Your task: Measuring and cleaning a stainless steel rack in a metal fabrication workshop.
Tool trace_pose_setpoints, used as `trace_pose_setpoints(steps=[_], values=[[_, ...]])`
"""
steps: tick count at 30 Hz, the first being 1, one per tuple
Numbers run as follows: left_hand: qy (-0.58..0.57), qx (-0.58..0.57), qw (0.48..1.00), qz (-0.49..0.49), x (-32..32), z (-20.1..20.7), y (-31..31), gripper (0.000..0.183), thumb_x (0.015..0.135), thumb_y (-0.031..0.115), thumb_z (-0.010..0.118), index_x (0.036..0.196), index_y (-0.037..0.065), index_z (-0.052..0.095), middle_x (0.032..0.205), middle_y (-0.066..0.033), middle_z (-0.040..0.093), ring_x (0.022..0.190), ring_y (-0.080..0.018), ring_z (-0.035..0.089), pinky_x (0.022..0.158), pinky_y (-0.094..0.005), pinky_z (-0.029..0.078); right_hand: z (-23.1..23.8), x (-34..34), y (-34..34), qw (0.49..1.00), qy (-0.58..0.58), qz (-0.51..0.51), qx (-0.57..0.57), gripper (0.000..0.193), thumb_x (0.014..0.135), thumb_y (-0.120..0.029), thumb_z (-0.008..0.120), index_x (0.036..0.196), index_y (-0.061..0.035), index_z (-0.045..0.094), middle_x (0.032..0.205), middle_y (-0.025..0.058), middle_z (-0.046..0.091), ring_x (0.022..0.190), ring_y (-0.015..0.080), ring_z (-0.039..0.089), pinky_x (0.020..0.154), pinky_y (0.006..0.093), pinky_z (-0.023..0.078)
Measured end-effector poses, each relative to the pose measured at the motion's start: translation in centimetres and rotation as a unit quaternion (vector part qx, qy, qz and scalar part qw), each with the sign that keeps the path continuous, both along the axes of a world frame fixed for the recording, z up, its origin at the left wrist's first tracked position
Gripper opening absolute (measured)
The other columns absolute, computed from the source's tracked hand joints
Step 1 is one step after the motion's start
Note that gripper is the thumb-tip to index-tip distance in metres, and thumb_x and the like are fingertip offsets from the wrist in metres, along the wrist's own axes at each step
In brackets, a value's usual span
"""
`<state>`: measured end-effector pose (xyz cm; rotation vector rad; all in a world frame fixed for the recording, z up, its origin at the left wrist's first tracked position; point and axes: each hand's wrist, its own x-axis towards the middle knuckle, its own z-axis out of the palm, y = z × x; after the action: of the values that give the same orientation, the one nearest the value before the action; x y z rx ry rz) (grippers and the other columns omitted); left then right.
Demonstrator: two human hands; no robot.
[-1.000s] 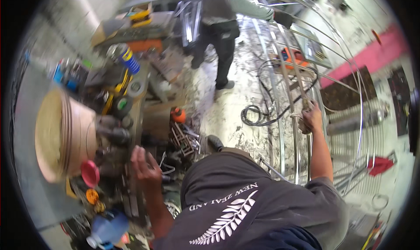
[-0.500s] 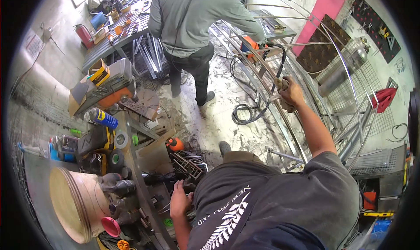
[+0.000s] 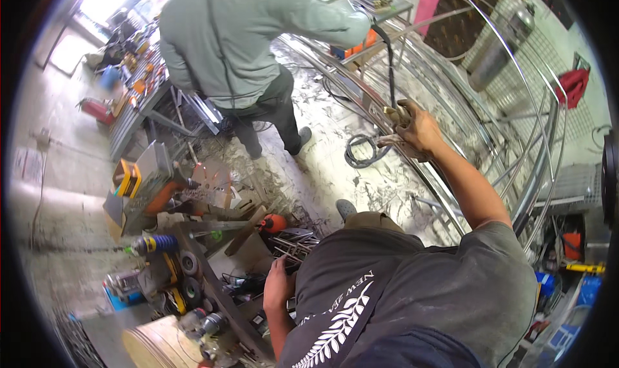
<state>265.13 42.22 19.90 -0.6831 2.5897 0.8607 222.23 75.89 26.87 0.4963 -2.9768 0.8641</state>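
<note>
My right hand (image 3: 422, 135) is closed around a crumpled beige cloth (image 3: 398, 115), with folds poking out past the fingers. It is over long metal tubes (image 3: 445, 203) that run up toward the far side; whether the cloth touches them I cannot tell. Low on the left, my left hand (image 3: 277, 287) hangs beside my body with fingers loosely extended and nothing visible in it. It is nearest to a pile of thin metal pieces (image 3: 294, 244) and the cluttered wooden shelf (image 3: 222, 290).
Ahead, a person in a grey-green shirt (image 3: 222, 39) stands with one arm toward an orange machine (image 3: 358, 46). A coiled black cable (image 3: 362, 152) lies on the floor. Curved metal rods (image 3: 509, 46) arch at right, near a gas cylinder (image 3: 500, 52). A wooden drum (image 3: 158, 345) stands at lower left.
My view has shifted and tilted, moving the person ahead leftward in the picture. My right hand still grips the cloth over the tubes; my left hand stays low by the shelf.
</note>
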Motion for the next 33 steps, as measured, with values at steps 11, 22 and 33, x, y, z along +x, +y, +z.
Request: trace_pose_setpoints(steps=[11, 22, 33], values=[[-0.043, -0.044, 0.993, -0.104, -16.0, 0.9, -2.1, 0.062, 0.087, 0.023, 0.074, 0.142, 0.003, 0.055, 0.139, -0.0229, 0.059, 0.127, -0.0398, 0.059, 0.107, -0.0451, 0.048, 1.7, 0.4, -0.6, 0.993, -0.086, -0.002, 0.079, 0.054, 0.090, -0.026, 0.068, 0.140, -0.0147, 0.052, 0.093, 0.0276, 0.072, 0.088, 0.0440, 0.071, 0.077, 0.0527, 0.058], [-0.134, 0.265, 0.955, -0.015, -12.9, -16.5, -8.1, 0.049, 0.095, 0.040, 0.064, 0.124, 0.002, 0.071, 0.123, -0.0247, 0.071, 0.117, -0.0393, 0.068, 0.098, -0.0465, 0.052, 0.2, 0.3, -0.7, 0.995, -0.070, 0.044, 0.063, 0.059, 0.088, -0.021, 0.067, 0.143, -0.0167, 0.048, 0.101, 0.0210, 0.069, 0.087, 0.0394, 0.072, 0.076, 0.0499, 0.059], [-0.259, -0.002, 0.964, -0.057, -8.7, -25.7, -17.2, 0.053, 0.092, 0.046, 0.069, 0.121, 0.002, 0.073, 0.119, -0.0245, 0.073, 0.115, -0.0380, 0.070, 0.097, -0.0458, 0.053, 0.6, -0.3, -0.3, 0.995, -0.088, 0.047, -0.011, 0.055, 0.089, -0.021, 0.066, 0.142, -0.0143, 0.049, 0.101, 0.0196, 0.071, 0.091, 0.0406, 0.070, 0.079, 0.0504, 0.056]])
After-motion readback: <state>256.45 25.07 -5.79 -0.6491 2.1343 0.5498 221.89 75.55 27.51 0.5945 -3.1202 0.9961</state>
